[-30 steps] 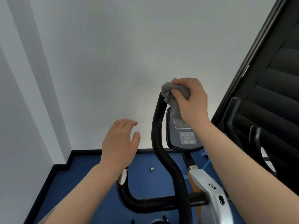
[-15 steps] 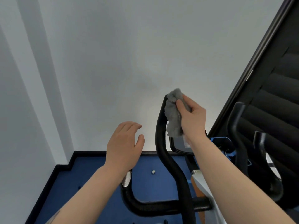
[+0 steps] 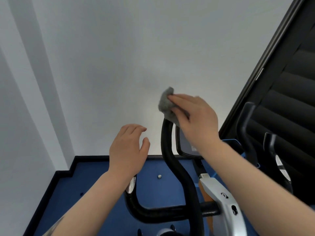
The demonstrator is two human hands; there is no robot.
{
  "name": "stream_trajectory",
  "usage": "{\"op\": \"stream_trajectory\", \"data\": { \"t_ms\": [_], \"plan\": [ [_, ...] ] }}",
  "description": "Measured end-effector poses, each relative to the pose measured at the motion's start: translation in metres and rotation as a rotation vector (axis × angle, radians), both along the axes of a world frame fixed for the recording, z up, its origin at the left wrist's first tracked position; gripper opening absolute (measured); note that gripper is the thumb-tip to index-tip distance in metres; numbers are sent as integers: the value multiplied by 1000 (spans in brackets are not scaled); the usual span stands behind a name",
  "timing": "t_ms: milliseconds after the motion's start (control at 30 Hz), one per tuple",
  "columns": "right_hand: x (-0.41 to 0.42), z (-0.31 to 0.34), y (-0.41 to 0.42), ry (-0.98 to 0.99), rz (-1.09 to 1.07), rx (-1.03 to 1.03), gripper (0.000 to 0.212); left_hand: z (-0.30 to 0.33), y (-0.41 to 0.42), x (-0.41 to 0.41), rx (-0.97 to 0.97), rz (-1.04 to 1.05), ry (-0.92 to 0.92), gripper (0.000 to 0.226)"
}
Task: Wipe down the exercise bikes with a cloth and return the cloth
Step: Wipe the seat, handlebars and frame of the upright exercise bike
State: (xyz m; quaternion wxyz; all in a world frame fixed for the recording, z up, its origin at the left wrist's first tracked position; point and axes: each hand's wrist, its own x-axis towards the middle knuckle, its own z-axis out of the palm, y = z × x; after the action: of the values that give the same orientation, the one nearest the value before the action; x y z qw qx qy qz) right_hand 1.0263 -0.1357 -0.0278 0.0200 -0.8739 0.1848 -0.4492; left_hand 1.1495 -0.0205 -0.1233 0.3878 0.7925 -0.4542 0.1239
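The exercise bike's black curved handlebar (image 3: 180, 174) rises through the middle of the view, with its console screen (image 3: 185, 143) just behind. My right hand (image 3: 196, 121) presses a crumpled grey cloth (image 3: 166, 103) on the top tip of the handlebar, covering most of the console. My left hand (image 3: 127, 150) hovers with fingers apart, left of the handlebar and above a chrome-tipped grip (image 3: 131, 185), holding nothing. The bike's silver frame (image 3: 221, 198) shows at lower right.
A white wall stands close ahead. Blue floor (image 3: 102, 193) with a dark skirting edge lies below. At the right, a dark slatted panel (image 3: 289, 99) and the black handlebars of a second bike (image 3: 247, 133) crowd the space.
My right hand moved the cloth from the console face up over the handlebar's top tip. My left hand stayed hovering in nearly the same place.
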Motion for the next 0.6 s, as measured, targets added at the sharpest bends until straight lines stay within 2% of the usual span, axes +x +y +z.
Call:
{"op": "stream_trajectory", "data": {
  "t_ms": [67, 100, 167, 233, 333, 400, 467, 533, 600],
  "plan": [
    [20, 4, -16, 172, -74, -320, 26, 0, 2, 1, 8, -19, 3, 32],
    [28, -2, -24, 263, -124, -402, 29, 0, 3, 2, 11, -26, 9, 32],
    [36, -18, -34, 366, -171, -492, 30, 0, 5, 4, 16, -41, 16, 34],
    [37, -27, -37, 422, -148, -483, 28, 0, 6, 5, 17, -54, 4, 34],
    [32, -31, -31, 442, -73, -300, 19, 1, 7, 5, 27, -59, 14, 30],
    [21, -45, -22, 481, 36, -58, 10, 2, 8, 6, 26, -61, 17, 30],
    [6, -57, -12, 518, 185, 168, 14, 3, 8, 5, 35, -78, 22, 31],
    [-3, -44, -14, 638, 291, 347, 19, 4, 8, 6, 29, -82, 27, 31],
    [-5, -17, -22, 839, 308, 417, 23, 5, 9, 6, 27, -92, 19, 31]
  ]
}}
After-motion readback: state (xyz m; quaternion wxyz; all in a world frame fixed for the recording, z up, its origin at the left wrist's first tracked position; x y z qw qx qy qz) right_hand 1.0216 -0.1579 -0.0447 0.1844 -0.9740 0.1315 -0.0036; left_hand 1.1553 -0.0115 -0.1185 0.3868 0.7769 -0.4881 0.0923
